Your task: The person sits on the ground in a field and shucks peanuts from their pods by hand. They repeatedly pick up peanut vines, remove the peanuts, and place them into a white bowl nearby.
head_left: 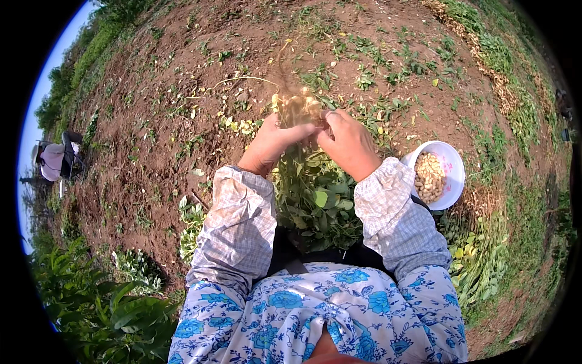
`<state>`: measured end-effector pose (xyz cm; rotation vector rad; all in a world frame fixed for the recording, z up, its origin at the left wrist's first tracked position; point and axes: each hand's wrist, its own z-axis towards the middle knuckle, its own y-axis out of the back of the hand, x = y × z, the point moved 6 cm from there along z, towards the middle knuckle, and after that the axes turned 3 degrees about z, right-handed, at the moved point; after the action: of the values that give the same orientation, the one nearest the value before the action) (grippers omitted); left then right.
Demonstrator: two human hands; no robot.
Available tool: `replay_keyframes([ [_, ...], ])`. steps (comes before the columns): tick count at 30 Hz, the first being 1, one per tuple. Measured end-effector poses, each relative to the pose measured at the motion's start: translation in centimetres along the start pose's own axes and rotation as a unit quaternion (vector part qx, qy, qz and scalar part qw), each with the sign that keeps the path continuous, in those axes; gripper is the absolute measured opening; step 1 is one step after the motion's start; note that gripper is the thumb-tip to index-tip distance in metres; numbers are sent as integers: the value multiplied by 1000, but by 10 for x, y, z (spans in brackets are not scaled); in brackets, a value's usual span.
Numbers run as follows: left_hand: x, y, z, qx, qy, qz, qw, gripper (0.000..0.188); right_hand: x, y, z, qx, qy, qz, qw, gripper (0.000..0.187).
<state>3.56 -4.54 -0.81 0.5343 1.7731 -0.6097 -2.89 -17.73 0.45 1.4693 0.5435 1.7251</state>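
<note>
My left hand [271, 141] is closed round the stems of a bunch of peanut plants [315, 203], just below the roots. Pale peanut pods [291, 103] cluster at the root end, which points away from me and is partly smeared by motion. The green leaves hang toward my lap, between my forearms. At the right side of the pods my right hand [348, 142] has its thumb and fingers pinched together; whatever lies between them is hidden. To the right of my right sleeve stands a white bucket [456, 176] holding many picked peanuts [429, 177].
Brown soil [157, 115] strewn with leaves stretches ahead. Pulled peanut plants [482, 261] lie at the right, behind the bucket. Another row of plants [506, 79] runs along the far right. A person [53, 161] sits at the far left; leafy bushes [109, 309] grow at the lower left.
</note>
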Motion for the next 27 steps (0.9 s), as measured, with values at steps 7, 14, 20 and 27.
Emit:
replay_keyframes([
  [7, 4, 1, 7, -26, -65, 47, 996, 28, 0, -8, 0, -29, 6, -36, 999, 27],
  [14, 8, 10, 9, -79, -32, 22, 996, 22, 5, 6, -2, -62, -5, 44, 997, 25],
  [20, 14, 11, 9, -78, -27, 9, 997, 32, -6, -18, -1, 54, -51, 74, 995, 36],
  [27, 12, 7, 9, -85, -58, 69, 992, 24, -17, -31, 1, 24, -18, 83, 996, 30],
])
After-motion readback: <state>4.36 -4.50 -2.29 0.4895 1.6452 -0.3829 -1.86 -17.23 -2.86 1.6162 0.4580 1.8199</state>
